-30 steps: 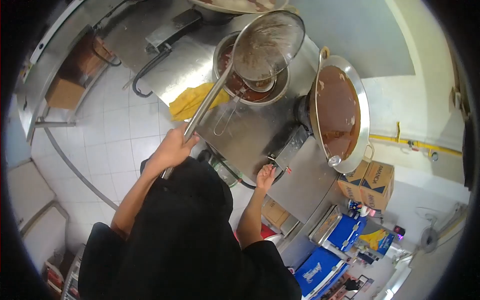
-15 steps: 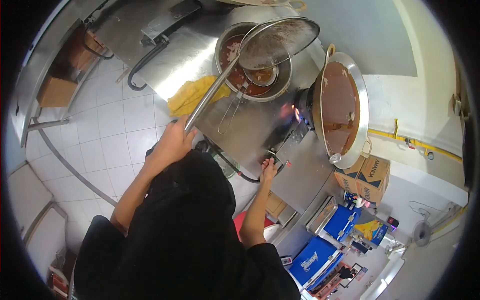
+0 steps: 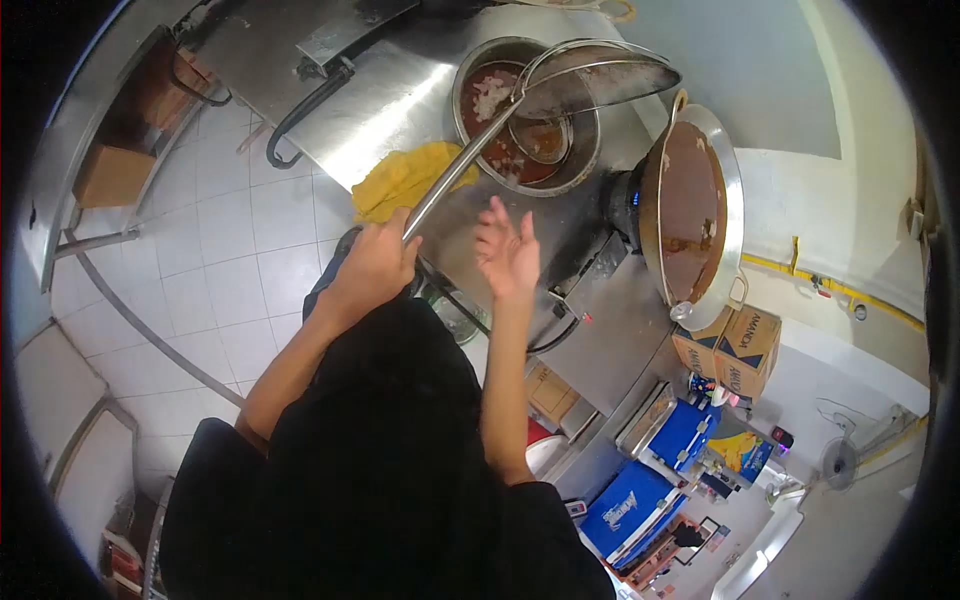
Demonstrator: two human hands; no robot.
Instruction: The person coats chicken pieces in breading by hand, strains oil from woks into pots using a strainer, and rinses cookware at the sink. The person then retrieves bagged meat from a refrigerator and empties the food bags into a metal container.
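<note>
My left hand [image 3: 375, 262] is wrapped round the long metal handle of a large round strainer [image 3: 600, 78]. The strainer's mesh head hangs over a steel pot [image 3: 590, 165] of reddish-brown liquid, in which a smaller strainer [image 3: 541, 138] rests. My right hand [image 3: 507, 250] is raised below the pot, palm up, fingers apart, holding nothing. To its right a wide wok [image 3: 733, 215] of brown liquid sits on a burner [image 3: 622, 205] with a small blue glow. A yellow cloth [image 3: 400, 182] lies between the strainer handle and the counter's edge.
The steel counter [image 3: 610, 350] carries a second burner's metal box [image 3: 345, 40] at the top. Black hoses [image 3: 300, 120] hang at its edge. Cardboard boxes [image 3: 745, 345], blue coolers [image 3: 628, 508] and a yellow gas pipe [image 3: 850, 286] are on the right.
My right hand has left the burner's control and moved up and left, its fingers spreading. The strainer head has shifted right. The flame flared half a second ago and is now small and blue.
</note>
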